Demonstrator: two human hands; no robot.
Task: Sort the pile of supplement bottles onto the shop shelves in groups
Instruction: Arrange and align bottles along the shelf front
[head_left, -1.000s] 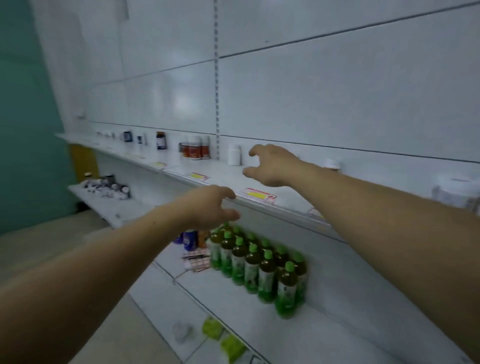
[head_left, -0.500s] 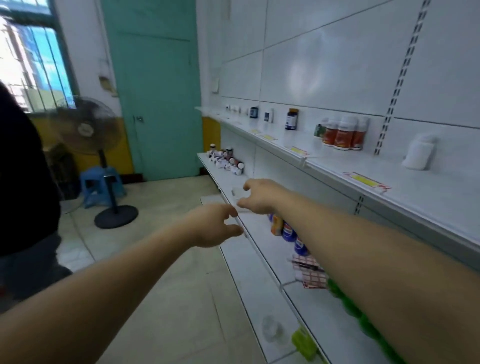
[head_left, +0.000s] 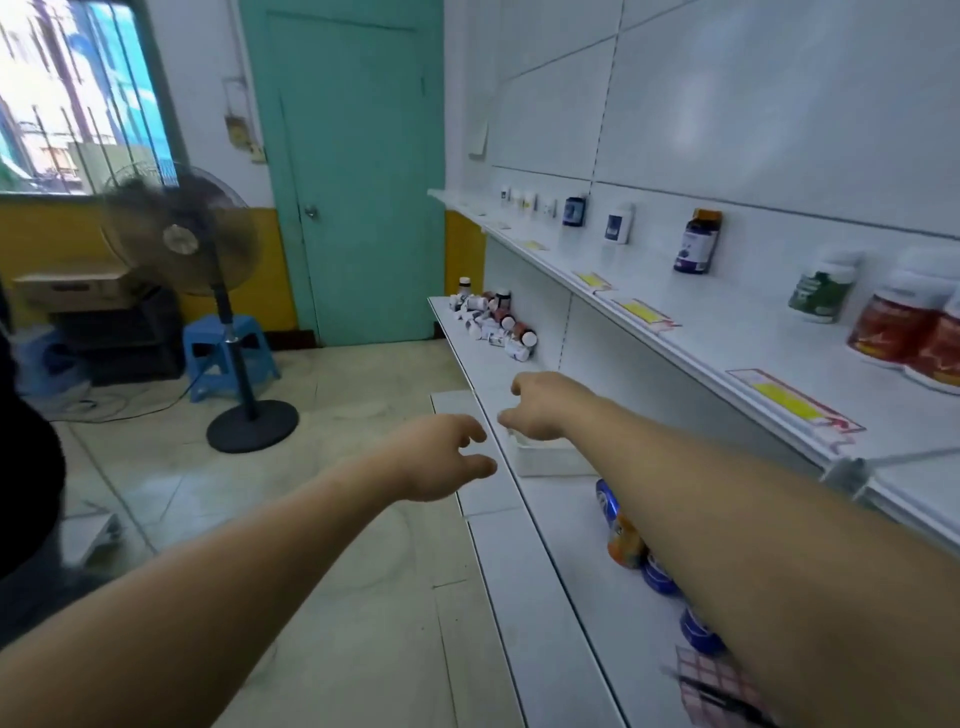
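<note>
RETURN TO PILE: BOTH HANDS EMPTY

Change. One second ago the view faced the upper shelf, with both hands over it beside a white bottle. The view has since swung left along the aisle. The pile of supplement bottles (head_left: 493, 325) now lies ahead, at the far end of the middle shelf (head_left: 561, 561), well apart from both hands. Judgement: one placement is complete and the next pick-up has begun.

Hands. The left hand (head_left: 441, 457) hangs off the shelf edge, fingers loosely bent and spread, thumb apart, holding nothing. The right hand (head_left: 540, 405) hovers over a shallow white tray (head_left: 550, 460), fingers drooping, nothing visible in them.

Materials. The pile consists of small cylindrical bottles, mostly white with some dark or red-brown ones, tumbled on their sides. The shelves are smooth, glossy white panels carrying yellow price tags (head_left: 784, 400). On the upper shelf (head_left: 753, 322) stand sorted containers of glossy plastic: a dark purple bottle (head_left: 696, 241), a green-labelled bottle (head_left: 821, 288) and red-labelled jars (head_left: 898, 322)
</note>
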